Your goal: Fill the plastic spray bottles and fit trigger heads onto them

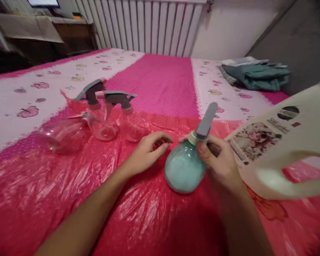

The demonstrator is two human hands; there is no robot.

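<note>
A round green spray bottle (185, 169) holds a pale, milky liquid, with a grey trigger head on its light collar. My right hand (220, 156) grips it around the neck, thumb on the collar. Just left of the bottle, my left hand (152, 151) is held with fingers loosely curved and a gap to the thumb, nothing in it. Two clear pinkish spray bottles with grey heads, one (102, 124) behind the other bottle (132, 126), stand to the left. Another clear bottle (62, 135) lies on its side near them; its far end is partly hidden.
A large white jug (272, 142) with a picture label and a handle stands close on the right. Red plastic sheeting (138, 217) covers the near bed. Folded clothes (261, 74) lie at the back right, and a radiator (149, 26) lines the wall.
</note>
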